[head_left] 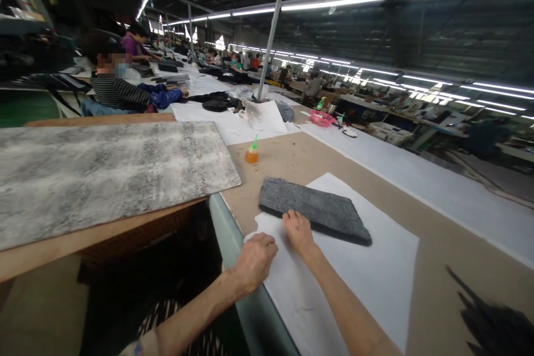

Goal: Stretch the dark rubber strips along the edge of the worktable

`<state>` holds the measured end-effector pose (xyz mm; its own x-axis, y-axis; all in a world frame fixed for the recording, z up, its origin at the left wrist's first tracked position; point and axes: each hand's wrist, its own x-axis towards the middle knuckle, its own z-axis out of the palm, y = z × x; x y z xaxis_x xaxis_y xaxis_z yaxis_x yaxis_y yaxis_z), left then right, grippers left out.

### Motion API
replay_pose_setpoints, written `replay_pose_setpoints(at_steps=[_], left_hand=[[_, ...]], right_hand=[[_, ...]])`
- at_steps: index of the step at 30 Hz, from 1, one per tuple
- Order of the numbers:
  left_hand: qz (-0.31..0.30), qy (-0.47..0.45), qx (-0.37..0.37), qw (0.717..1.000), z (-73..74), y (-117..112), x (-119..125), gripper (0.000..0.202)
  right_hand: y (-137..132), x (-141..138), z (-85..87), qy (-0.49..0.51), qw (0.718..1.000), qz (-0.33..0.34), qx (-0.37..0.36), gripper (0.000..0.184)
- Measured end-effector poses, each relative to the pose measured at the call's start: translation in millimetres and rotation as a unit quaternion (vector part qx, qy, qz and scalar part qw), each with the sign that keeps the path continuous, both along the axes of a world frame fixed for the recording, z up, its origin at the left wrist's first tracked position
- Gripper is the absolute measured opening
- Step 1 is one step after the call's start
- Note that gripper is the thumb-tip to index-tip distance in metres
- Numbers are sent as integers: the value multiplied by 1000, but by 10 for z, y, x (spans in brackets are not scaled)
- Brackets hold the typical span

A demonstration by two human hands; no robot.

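A dark grey slab (312,206) with a felt-like top, perhaps stacked cloth pieces, lies flat on a white paper sheet (354,283). My right hand (298,231) is at its near long edge, fingers curled and seeming to touch the side. Close by on the left, my left hand (257,260) is closed in a loose pinch over the paper by the table's edge. Whatever either hand holds, if anything, is hidden behind the fingers.
A bottle of orange liquid with a green nozzle (252,153) stands beyond the slab. On the left is a mottled grey board (104,167); dark strips (496,317) lie at lower right. A pink basket (321,118) and a co-worker in striped sleeves (120,92) are farther off.
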<state>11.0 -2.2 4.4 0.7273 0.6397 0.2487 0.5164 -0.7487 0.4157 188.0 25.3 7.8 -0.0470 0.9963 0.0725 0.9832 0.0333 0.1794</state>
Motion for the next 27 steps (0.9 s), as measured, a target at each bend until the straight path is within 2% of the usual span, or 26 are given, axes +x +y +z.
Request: replay_pose_setpoints(at_steps=[3, 7, 10, 16, 19, 21, 23, 27], left_hand=[[-13, 19, 7, 1000, -38, 43, 102, 21], [-34, 15, 70, 997, -64, 112, 223, 29], [-20, 27, 98, 995, -65, 196, 298, 35], [82, 124, 95, 984, -83, 334, 418, 28], [95, 155, 101, 978, -79, 333, 466, 32], [93, 170, 112, 975, -68, 329, 487, 38], [89, 183, 122, 971, -54, 332, 507, 45], [85, 206, 115, 968, -35, 321, 576, 58]], right_hand=[[51, 63, 95, 30, 999, -16, -38, 21], [71, 102, 196, 73, 994, -21, -81, 23], [53, 70, 214, 91, 991, -38, -87, 25], [19, -65, 155, 158, 982, -85, -50, 24], [30, -70, 104, 230, 963, -137, 3, 17], [45, 46, 87, 291, 937, -186, 56, 15], [25, 297, 102, 364, 893, -238, 120, 17], [-275, 1130, 259, 503, 762, -312, 262, 14]])
